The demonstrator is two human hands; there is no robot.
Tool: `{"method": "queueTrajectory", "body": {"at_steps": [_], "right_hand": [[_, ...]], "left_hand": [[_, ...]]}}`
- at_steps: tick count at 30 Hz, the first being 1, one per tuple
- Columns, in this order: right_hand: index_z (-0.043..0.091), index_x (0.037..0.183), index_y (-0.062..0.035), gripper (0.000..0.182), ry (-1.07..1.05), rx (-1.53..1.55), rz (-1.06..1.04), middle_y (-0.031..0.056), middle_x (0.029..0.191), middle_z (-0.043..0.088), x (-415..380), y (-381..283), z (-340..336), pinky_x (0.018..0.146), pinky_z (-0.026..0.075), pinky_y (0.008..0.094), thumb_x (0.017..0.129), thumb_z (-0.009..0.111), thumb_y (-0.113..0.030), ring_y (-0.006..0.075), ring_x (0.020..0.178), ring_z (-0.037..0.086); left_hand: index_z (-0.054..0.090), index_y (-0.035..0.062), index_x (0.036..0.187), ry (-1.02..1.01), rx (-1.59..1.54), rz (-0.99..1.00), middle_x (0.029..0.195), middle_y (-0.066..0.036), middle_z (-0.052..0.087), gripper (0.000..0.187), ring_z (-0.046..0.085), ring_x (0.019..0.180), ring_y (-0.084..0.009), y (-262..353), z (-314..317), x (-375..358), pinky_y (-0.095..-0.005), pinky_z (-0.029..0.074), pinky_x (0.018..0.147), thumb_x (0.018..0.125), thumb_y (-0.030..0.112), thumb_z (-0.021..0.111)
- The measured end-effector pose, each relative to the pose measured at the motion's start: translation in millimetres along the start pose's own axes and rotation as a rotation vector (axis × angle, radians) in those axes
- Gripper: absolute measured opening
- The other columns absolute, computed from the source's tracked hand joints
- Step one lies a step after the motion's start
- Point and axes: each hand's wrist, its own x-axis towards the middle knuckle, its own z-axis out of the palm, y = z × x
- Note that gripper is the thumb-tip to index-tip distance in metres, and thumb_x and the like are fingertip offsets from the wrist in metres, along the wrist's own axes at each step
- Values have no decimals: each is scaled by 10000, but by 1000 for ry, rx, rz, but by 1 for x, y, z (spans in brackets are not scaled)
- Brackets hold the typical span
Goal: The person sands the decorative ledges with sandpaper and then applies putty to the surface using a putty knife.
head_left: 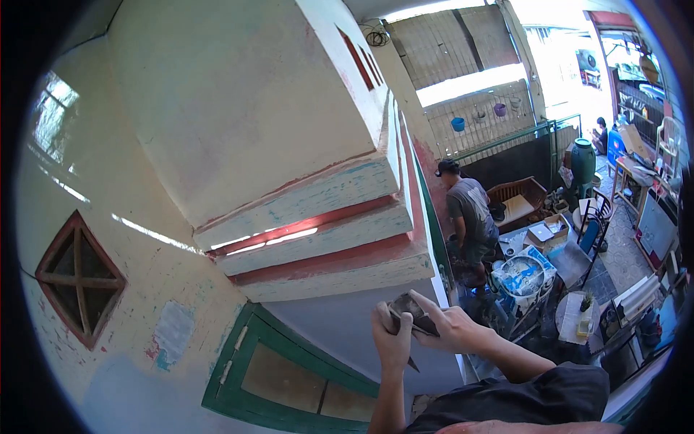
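My left hand [392, 340] and my right hand [452, 327] are raised together in front of the wall, below the ledge. Between them they grip a dark grey piece [408, 309] with a worn, lighter face; I cannot tell what kind of thing it is. My left thumb presses on its front, while my right index finger lies along its upper edge. A dark pointed tip [413, 365] shows beneath the hands. Just above is the stepped ledge [332, 278], its pale paint chipped and its grooves red.
A green-framed panel [253, 362] lies below left, and a red diamond-shaped vent [81, 278] is in the left wall. Down at right, a person [468, 210] stands near a cluttered table [513, 242], a round basin [519, 276] and a wooden bench [531, 195].
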Motion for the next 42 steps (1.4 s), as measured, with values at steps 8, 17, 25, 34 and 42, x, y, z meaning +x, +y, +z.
{"method": "queueTrajectory", "body": {"at_steps": [8, 17, 25, 34, 42], "right_hand": [[217, 1626, -21, 925, -201, -109, 9, 308, 913, 705, -1, 10, 31, 754, 562, 474, 907, 718, -314, 467, 810, 702], [254, 1603, 31, 1051, -52, -93, 67, 285, 1097, 687, -6, 2, 65, 857, 559, 448, 831, 843, -371, 391, 983, 693], [163, 1612, 81, 1187, 131, 15, 335, 290, 1418, 544, -15, -3, 66, 1011, 510, 437, 813, 898, -400, 387, 1242, 596], [589, 1323, 28, 344, -33, 1404, 935, 119, 1193, 697, -13, -3, 43, 894, 552, 312, 1002, 683, -50, 180, 1064, 687], [663, 1186, 52, 231, 364, 1450, 604, 128, 1104, 727, -4, -7, 28, 903, 578, 344, 977, 706, -35, 194, 967, 712]], "left_hand": [[575, 70, 992, 58, -142, -437, 833, 41, 557, 110, 462, 679, -27, -27, -27, -8, -235, 364, 580, 968, 85, 680], [618, -32, 890, 416, -420, -249, 917, -24, 623, 205, 551, 798, -99, -40, -23, -10, -264, 461, 699, 1009, 133, 644], [571, -34, 1070, 652, -616, -194, 991, -81, 621, 212, 609, 855, -148, 1, -7, 3, -301, 535, 777, 1026, 166, 625], [556, 0, 1096, 747, -814, -104, 1042, -106, 619, 192, 640, 924, -184, 25, 10, 4, -330, 557, 823, 1031, 175, 598], [561, 16, 1164, 490, -801, 19, 1044, -98, 659, 208, 661, 955, -175, 36, -42, 11, -321, 566, 850, 1082, 208, 558]]}}
